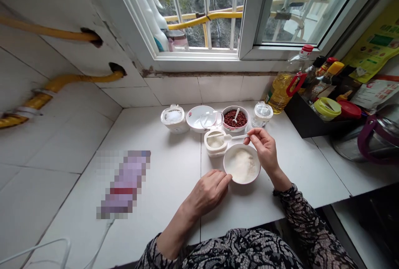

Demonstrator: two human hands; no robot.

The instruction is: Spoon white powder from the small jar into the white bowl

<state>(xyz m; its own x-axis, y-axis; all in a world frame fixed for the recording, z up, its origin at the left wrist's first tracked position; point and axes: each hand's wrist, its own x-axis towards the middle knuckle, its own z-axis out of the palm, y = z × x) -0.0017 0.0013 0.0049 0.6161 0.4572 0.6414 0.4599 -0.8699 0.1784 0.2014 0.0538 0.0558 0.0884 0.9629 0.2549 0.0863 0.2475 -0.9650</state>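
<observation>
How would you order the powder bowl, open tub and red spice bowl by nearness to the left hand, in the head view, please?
1. Powder bowl, touching the left hand on its right.
2. Open tub, ahead of the hand.
3. Red spice bowl, farthest, behind the tub.

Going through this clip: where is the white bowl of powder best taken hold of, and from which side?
Best gripped by the rim of the white bowl of powder, coming from the near left, where the left hand already meets it. The bowl is round with no handle, and it sits low on the counter. The right hand, pinching a small white spoon, occupies the right side.
</observation>
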